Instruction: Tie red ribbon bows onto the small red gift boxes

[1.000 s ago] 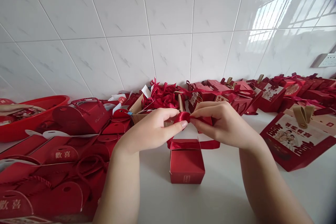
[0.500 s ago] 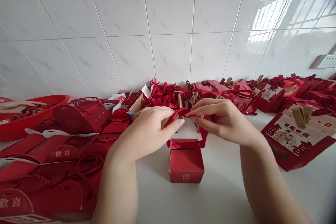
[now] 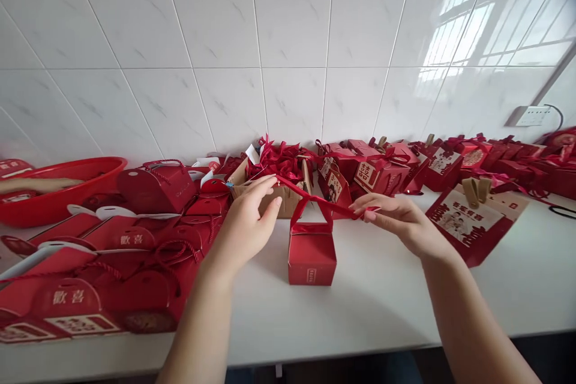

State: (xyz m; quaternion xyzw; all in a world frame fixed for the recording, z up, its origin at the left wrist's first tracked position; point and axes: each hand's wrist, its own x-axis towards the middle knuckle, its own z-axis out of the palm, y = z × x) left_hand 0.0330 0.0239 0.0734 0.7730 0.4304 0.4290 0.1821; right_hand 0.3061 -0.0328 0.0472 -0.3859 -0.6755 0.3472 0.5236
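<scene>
A small red box (image 3: 312,258) stands on the white table in front of me. From its top rises a red ribbon (image 3: 315,199), stretched sideways between my hands with a crossing above the box. At the upper left of the box, my left hand (image 3: 252,222) has the ribbon's left end at its fingertips, thumb held apart from the fingers. My right hand (image 3: 400,220) pinches the ribbon's other end between thumb and fingers, to the right of the box.
Red boxes with rope handles (image 3: 153,252) crowd the left. A cardboard box (image 3: 288,203) of red ribbons stands behind. Finished-looking red boxes (image 3: 463,222) line the right side. At far left, another person's arm reaches over a red basin (image 3: 96,174).
My hands have moved apart, pulling the ribbon out sideways above the box. The camera view has shifted, showing the table's front edge.
</scene>
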